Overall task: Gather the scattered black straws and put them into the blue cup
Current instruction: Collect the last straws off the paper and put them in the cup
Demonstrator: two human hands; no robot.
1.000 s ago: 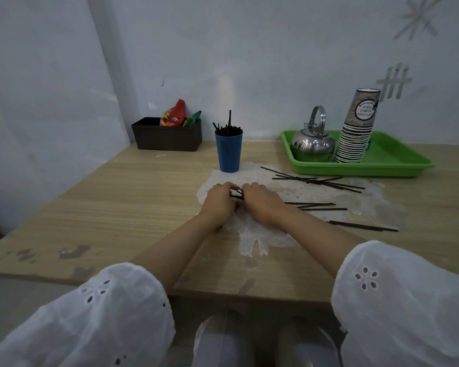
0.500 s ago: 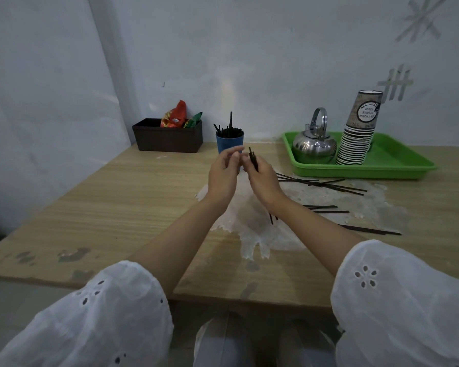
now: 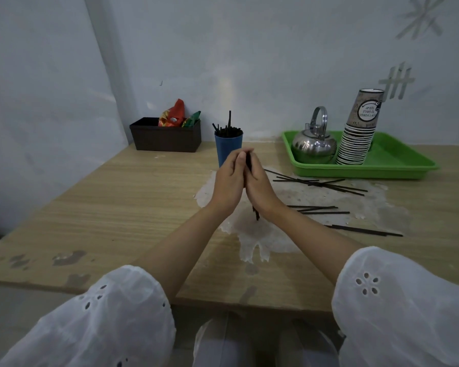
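Left hand (image 3: 228,181) and right hand (image 3: 260,186) were clasped together, fingers lightly curled round a small upright bundle of held straws (image 3: 256,214). The bundle's lower ends poked out below the wrists, over the pale worn patch on the counter (image 3: 117,207); couldn't tell if they touched it. Blue cup (image 3: 224,147) stood just behind the hands, already holding straws. Loose straws (image 3: 318,182) lay to the right, near the green tray (image 3: 382,165) with the kettle (image 3: 314,145).
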